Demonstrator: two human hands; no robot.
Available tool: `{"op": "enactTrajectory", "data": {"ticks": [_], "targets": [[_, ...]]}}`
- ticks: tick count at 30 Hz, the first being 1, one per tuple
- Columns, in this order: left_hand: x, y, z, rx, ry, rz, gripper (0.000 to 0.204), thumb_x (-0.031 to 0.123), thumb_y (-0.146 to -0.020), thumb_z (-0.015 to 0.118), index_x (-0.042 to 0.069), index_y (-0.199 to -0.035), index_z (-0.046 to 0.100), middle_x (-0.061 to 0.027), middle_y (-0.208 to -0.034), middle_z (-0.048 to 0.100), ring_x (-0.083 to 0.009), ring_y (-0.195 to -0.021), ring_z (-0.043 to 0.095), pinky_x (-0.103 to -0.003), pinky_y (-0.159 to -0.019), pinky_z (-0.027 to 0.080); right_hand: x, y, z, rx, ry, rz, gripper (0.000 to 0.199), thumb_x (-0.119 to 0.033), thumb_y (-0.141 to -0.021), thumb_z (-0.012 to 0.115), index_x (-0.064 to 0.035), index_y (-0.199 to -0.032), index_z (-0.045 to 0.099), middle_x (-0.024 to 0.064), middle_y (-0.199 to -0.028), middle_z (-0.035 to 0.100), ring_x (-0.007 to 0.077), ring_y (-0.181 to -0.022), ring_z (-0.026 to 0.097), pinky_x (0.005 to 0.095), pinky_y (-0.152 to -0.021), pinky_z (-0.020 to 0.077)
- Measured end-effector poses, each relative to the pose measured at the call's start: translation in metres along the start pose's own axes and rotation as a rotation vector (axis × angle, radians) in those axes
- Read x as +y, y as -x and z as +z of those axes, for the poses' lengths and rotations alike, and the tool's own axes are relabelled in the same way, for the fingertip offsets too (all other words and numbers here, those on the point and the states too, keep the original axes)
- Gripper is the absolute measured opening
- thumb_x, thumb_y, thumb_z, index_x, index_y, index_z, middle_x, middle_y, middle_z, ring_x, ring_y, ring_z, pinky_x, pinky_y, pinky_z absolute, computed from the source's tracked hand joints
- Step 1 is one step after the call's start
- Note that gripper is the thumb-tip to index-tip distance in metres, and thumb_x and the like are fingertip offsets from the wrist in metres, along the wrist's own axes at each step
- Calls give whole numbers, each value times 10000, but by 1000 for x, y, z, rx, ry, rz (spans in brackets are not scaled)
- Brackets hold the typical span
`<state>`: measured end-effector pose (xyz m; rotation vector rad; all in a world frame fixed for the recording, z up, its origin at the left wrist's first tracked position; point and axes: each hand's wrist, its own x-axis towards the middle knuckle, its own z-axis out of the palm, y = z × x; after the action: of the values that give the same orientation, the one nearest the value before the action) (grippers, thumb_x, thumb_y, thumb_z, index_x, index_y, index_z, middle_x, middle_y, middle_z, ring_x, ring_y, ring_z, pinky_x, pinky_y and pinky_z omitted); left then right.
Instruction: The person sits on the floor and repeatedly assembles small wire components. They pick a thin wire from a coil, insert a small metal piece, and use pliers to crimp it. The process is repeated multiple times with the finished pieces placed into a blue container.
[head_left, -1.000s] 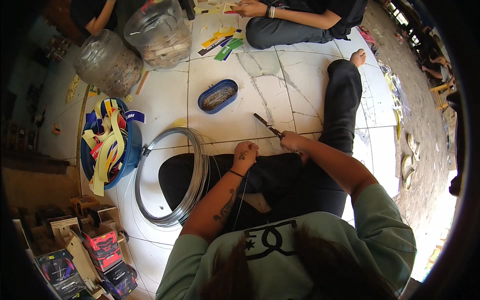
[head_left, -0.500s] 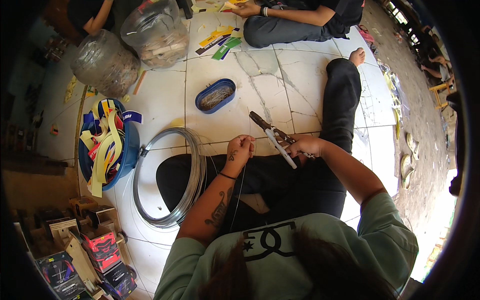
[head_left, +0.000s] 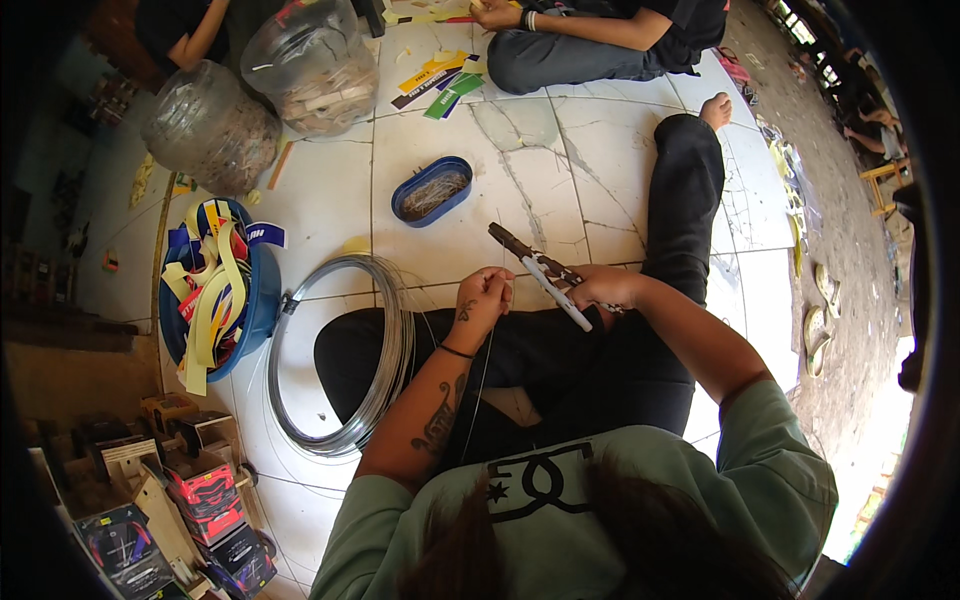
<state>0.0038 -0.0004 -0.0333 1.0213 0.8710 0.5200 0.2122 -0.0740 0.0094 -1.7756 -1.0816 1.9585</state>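
My left hand [head_left: 485,292] is closed in a pinch on a thin metal wire [head_left: 484,370], which runs down across my lap and pokes up a little above the fingers. Gripped in my right hand [head_left: 606,288] is a pair of pliers [head_left: 512,243], with dark, worn jaws and a white-covered handle. The jaws point up and left, near the wire's upper end; whether they touch it I cannot tell. A large coil of silvery wire [head_left: 402,345] leans over my left knee. Ahead, a blue oval dish [head_left: 432,221] contains short wire pieces.
At left stands a blue basin [head_left: 263,295] full of coloured strips. Wooden toy vehicles [head_left: 200,500] are stacked lower left. Two clear bags [head_left: 310,70] of wood pieces stand behind. Another person [head_left: 590,40] sits opposite near loose strips [head_left: 440,85]. Sandals [head_left: 818,325] lie right.
The pliers have shifted slightly left, closer to my left hand, and my right fingers have closed further round the handles. My left hand stays nearly still with the wire.
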Motion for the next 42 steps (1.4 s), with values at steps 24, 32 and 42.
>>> {"op": "enactTrajectory", "data": {"ticks": [24, 32, 42], "targets": [[-30, -6, 1, 4, -413, -130, 203, 104, -846, 437, -50, -797, 560, -51, -587, 521, -88, -430, 445, -211, -405, 382, 24, -60, 1, 449, 424, 179, 289, -189, -590, 537, 64, -712, 605, 253, -728, 587, 360, -683, 583, 382, -613, 449], [-22, -5, -2, 34, -228, -62, 200, 117, -869, 438, -41, -842, 559, -28, -585, 487, -80, -450, 420, -211, -408, 370, 20, -34, -10, 307, 25, 15, 341, -114, -616, 535, 44, -916, 561, 143, -811, 593, 230, -747, 577, 334, -651, 460], [-4, 2, 1, 18, -101, 0, 212, 123, -880, 428, -37, -841, 562, -23, -570, 479, -73, -433, 415, -201, -409, 368, 11, 8, -12, -25, -256, -55, 561, -15, -602, 497, 41, -1156, 433, 108, -975, 544, 162, -836, 525, 260, -739, 437]]}}
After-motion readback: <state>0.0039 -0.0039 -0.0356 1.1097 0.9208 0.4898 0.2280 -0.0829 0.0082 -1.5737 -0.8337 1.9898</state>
